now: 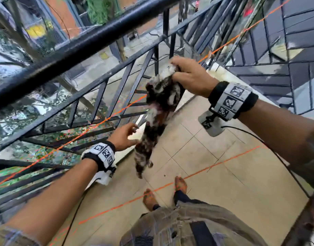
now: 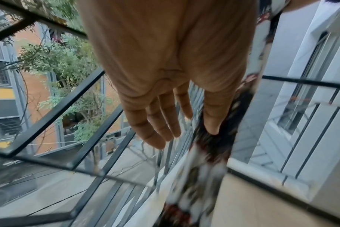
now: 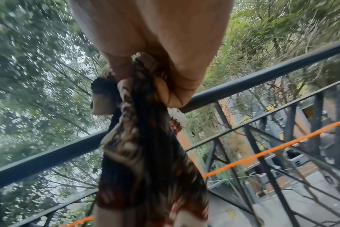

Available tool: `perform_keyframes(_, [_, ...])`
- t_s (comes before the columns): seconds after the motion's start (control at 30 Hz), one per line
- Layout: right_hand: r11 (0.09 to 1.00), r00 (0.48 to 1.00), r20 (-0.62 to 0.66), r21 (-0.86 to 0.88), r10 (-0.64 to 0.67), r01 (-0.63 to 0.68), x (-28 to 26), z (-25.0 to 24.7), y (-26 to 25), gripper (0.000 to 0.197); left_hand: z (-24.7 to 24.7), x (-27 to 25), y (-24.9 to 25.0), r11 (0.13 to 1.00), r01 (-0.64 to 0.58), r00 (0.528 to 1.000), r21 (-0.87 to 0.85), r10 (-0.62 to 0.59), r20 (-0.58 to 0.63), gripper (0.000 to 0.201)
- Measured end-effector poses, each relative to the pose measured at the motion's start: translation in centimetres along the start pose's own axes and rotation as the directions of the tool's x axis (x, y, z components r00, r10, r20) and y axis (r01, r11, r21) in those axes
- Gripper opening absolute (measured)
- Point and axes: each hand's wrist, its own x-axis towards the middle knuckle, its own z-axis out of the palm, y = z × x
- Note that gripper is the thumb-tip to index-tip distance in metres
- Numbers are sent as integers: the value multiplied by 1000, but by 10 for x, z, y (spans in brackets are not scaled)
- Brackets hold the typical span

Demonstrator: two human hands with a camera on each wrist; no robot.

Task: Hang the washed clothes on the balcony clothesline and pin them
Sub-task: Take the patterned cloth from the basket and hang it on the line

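The right hand [image 1: 191,75] grips the bunched patterned garment [image 1: 158,107] above the orange clothesline [image 1: 99,124]. The left hand [image 1: 125,136], fingers spread, touches its hanging length. It likely needs spreading over the line next.

floor: beige tiles [image 1: 223,174] | edge: black metal railing [image 1: 81,45] | beyond: green trees [image 3: 39,76], orange building [image 2: 35,86] | daylight

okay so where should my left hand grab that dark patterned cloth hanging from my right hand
Pinch the dark patterned cloth around its middle, coming from the railing side where your open left hand already is. It hangs bunched in a narrow rope from your right hand, so gripping there lets you spread it over the orange clothesline.
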Motion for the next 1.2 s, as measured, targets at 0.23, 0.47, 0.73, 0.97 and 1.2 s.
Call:
perform_keyframes(0.23, [985,998,58,170,-23,13,-2,32,-26,14,-38,-25,96,887,-255,954,-385,164,-253,80])
perform_keyframes(0.47, [988,975,172,77,-142,131,-2,20,-45,15,-51,-34,121,877,-292,927,-383,161,-338,17])
perform_keyframes(0.73, [988,996,84,153,-37,24,-7,-43,-4,30,-83,-72,102,851,-171,911,-496,-56,-409,34])
perform_keyframes(0.97, [996,981,194,-84,-26,43,-14,-99,19,34,-115,-110,62,985,21,931,171,42,-361,34])
perform_keyframes(1.2, [942,917,399,-313,12,124,-1,-103,28,15,-122,-134,72,985,159,925,-73,-175,-337,41])
